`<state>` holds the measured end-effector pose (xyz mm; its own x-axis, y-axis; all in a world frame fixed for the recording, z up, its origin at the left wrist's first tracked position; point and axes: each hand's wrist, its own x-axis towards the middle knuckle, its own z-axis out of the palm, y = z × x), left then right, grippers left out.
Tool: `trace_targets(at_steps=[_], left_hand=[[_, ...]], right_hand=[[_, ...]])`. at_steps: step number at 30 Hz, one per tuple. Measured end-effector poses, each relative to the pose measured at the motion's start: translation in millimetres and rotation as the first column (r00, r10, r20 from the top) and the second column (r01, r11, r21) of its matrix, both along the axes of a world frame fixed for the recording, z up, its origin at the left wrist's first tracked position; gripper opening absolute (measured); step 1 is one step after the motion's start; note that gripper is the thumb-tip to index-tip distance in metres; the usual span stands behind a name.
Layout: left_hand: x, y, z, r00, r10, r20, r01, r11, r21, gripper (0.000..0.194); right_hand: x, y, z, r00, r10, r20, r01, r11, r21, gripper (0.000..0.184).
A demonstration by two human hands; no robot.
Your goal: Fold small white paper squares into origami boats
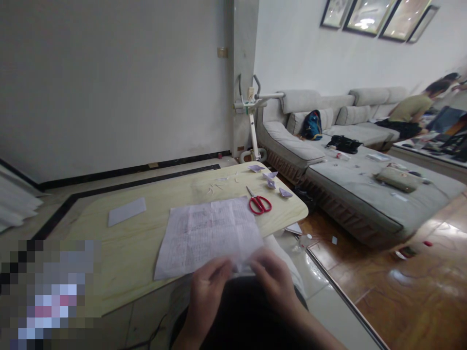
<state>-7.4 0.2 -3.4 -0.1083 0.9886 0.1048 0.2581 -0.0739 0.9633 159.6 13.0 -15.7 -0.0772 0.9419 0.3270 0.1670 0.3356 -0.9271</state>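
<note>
My left hand (211, 279) and my right hand (273, 272) are close together at the near edge of the table, just above my lap. The fingers of both are pinched on a small piece of white paper (240, 265), blurred by motion, so its shape is unclear. Just beyond them lies a large creased sheet of printed paper (209, 233), spread flat. Red-handled scissors (260, 204) rest at its far right corner, blades pointing away. Several small folded paper pieces (270, 176) stand near the far right corner of the table.
The pale wooden table (98, 257) has thin paper scraps (215, 186) towards the back and a blank white paper (127, 212) on the left. To the right is a grey sofa (350, 194) with bags on it. A person (410, 107) sits farther back.
</note>
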Motion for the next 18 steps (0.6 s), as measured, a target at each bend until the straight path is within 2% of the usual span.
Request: trace_targets(at_steps=[3, 7, 15, 18], left_hand=[[-0.9, 0.5, -2.4, 0.998, 0.054, 0.025, -0.053, 0.998, -0.029, 0.025], [-0.5, -1.6, -0.3, 0.998, 0.027, 0.051, -0.025, 0.999, -0.036, 0.025], [1.4, -4.5, -3.9, 0.992, 0.054, 0.11, -0.051, 0.998, -0.025, 0.024], [8.6, -2.6, -6.3, 0.979, 0.114, 0.172, -0.105, 0.993, -0.061, 0.024]], right_hand=[[-0.6, -0.4, -4.0, 0.999, -0.01, 0.043, 0.008, 0.998, 0.06, 0.013], [0.5, -2.2, -3.9, 0.995, 0.046, 0.087, -0.054, 0.995, 0.09, 0.003], [1.0, -6.8, -0.2, 0.992, 0.08, 0.102, -0.105, 0.959, 0.262, 0.011], [-1.4, -6.6, 0.6, 0.995, 0.021, 0.095, -0.052, 0.937, 0.345, 0.015]])
